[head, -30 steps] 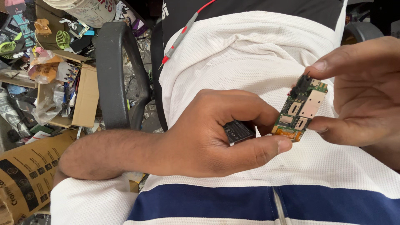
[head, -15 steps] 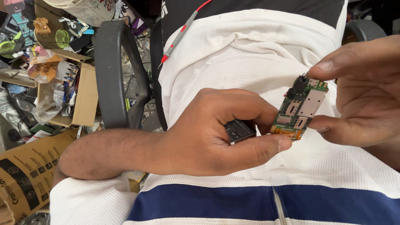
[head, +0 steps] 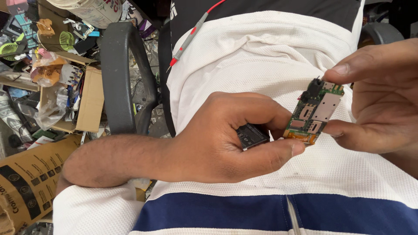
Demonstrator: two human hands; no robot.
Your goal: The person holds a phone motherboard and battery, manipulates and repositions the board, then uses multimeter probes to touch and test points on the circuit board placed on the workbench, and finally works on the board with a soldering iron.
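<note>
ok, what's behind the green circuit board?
White textured shirt shows behind the green circuit board. The right hand pinches its ends; the board's back face is hidden.

Between the thumb and forefinger of my right hand I pinch a small green circuit board by its two short ends; it stands tilted, nearly upright, its face turned to me, showing a pale metal shield, small silvery card slots, a black part at the top corner and an orange strip along the bottom edge; in my left hand, curled fingers close round a small black block, just beside the board's lower end, above my white shirt.
</note>
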